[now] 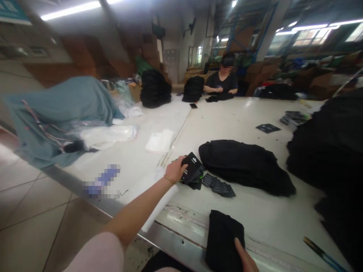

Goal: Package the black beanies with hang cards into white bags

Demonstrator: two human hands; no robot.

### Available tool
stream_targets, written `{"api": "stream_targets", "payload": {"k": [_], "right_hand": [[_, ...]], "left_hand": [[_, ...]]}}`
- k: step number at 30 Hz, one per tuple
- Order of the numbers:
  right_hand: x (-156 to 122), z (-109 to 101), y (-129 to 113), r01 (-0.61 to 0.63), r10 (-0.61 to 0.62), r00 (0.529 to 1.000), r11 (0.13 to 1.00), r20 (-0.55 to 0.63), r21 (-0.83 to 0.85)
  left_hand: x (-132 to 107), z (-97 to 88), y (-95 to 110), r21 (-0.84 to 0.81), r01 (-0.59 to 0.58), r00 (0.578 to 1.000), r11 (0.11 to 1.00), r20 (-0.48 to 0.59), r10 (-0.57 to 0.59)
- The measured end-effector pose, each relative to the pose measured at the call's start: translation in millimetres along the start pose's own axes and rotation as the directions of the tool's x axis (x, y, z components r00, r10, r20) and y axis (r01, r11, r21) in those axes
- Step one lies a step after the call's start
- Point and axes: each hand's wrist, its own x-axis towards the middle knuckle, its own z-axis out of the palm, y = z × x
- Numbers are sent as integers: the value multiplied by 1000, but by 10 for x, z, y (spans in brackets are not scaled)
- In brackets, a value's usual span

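My left hand (176,169) reaches out over the white table (255,113) and is closed on a stack of black cards (192,167) with a small white mark. More black cards (219,185) lie fanned on the table just right of it. My right hand (246,257) rests at the near table edge, its fingers lying on a folded black cloth (224,240); only part of the hand shows. A heap of black fabric (245,165) lies beyond the cards.
A big pile of black fabric (331,143) fills the right side. Teal cloth (62,113), clear plastic bags (109,136) and a white folded piece (160,141) lie left. A person (222,81) sits at the far end beside black stacks (155,88). Tiled floor (28,211) is left.
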Motion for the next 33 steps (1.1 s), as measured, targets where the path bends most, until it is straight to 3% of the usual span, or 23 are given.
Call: {"api": "stream_targets", "payload": {"k": [2,4,6,8,9,11,14,16,19,22,27,33], "right_hand": [[-98,187,-98,-128,129,992,983,4,132],[-159,340,-162,-112,120,993,969,-24,218],[-183,406,-178,-64,73,997,961,-23,269],[-182,367,-155,-26,24,1000,965,11,260],[-176,315,-137,-3,1,1000,975,6,224],[-151,175,-104,53,-45,997,992,-70,117],[-102,-20,-81,80,-66,978,995,-196,64],[-80,-91,-82,62,-40,976,993,-214,97],[-75,-113,-89,44,-17,983,989,-185,138],[-76,-98,-89,56,-31,988,986,-153,160],[-40,-71,-82,58,-32,981,990,-194,128],[-41,-30,-100,144,-124,974,985,-189,96]], "left_hand": [[-365,136,163,-312,90,989,946,139,-49],[-818,363,310,-540,262,934,800,349,-70],[-1233,602,417,-575,405,875,711,470,-119],[-1462,780,486,-509,449,844,734,510,-164],[-1479,836,510,-462,427,846,777,509,-162],[-1324,895,547,-386,284,892,878,442,-94],[-812,949,586,-152,-26,974,988,218,59],[-480,1019,600,116,-170,974,979,170,149],[-203,1130,584,341,-284,945,896,256,202],[-169,1129,533,380,-282,945,881,269,186],[-298,934,474,373,-232,954,898,268,135],[-620,825,452,298,-321,911,899,355,208]]}}
